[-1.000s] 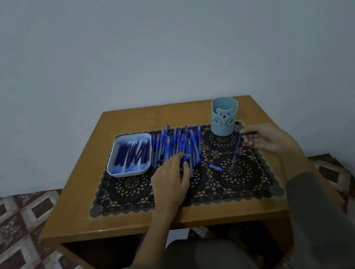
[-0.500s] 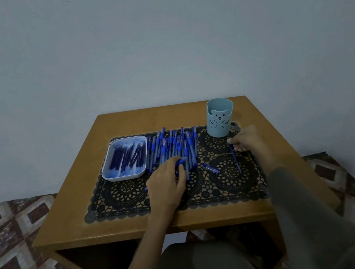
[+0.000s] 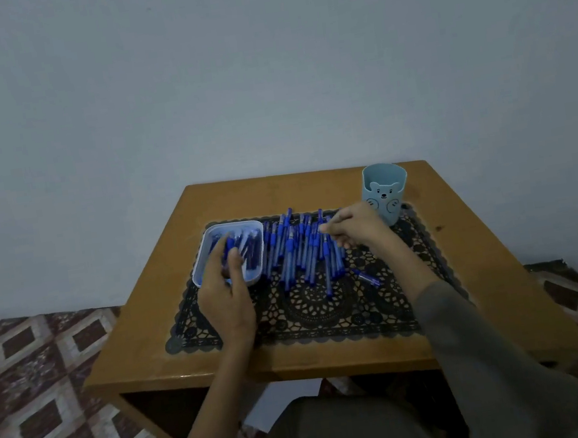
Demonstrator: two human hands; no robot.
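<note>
Several blue pens (image 3: 299, 250) lie side by side on a black lace mat (image 3: 322, 310). At their left stands a pale rectangular tray (image 3: 201, 272) with small dark blue pieces in it. My left hand (image 3: 226, 298) reaches over the tray's near edge and pinches a small blue piece (image 3: 230, 243) between thumb and fingers. My right hand (image 3: 355, 228) rests on the right end of the pen row, its curled fingers pinching a pen there. One more pen (image 3: 366, 277) lies apart on the mat, in front of my right wrist.
A light blue cup with a bear face (image 3: 386, 192) stands at the mat's back right corner, just right of my right hand. The small wooden table (image 3: 481, 273) stands against a plain wall. Patterned floor tiles (image 3: 32, 384) flank it.
My left hand has moved from the pen pile left to the tray, carrying a small blue piece. My right hand has moved left from near the cup to the pen row.
</note>
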